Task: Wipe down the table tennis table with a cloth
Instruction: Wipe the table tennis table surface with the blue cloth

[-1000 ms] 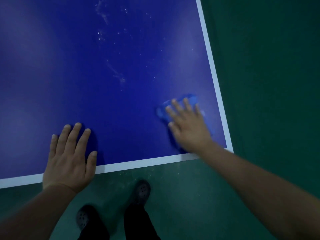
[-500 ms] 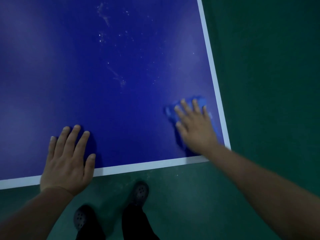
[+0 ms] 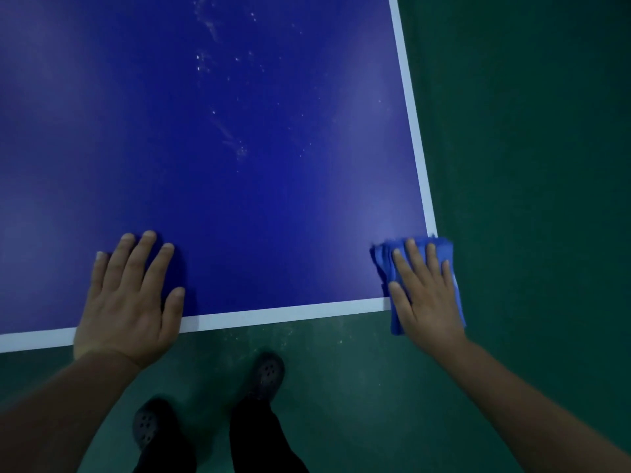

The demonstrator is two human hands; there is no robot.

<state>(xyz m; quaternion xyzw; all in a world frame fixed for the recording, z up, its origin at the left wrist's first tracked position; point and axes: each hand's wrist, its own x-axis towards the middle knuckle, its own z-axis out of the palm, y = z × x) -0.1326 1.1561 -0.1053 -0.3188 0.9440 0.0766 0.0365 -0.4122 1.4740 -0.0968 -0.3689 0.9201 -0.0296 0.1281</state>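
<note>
The table tennis table (image 3: 239, 216) has a deep blue top, edged along its near side and its right side by a plain white line (image 3: 273, 315); paler, violet-tinged patches of glare show on the blue toward the left and near the right corner. White specks and faint streaks (image 3: 235, 145) are scattered over the middle and far part of the top. The cloth (image 3: 447, 247) is a brighter, lighter blue than the table (its folded layers show as thin paler stripes at the left edge). The floor (image 3: 529, 165) is dark green, with pale flecks below the near edge. The shoes (image 3: 268, 373) are dark grey with a pattern of round holes; the trousers (image 3: 252, 435) are black.
</note>
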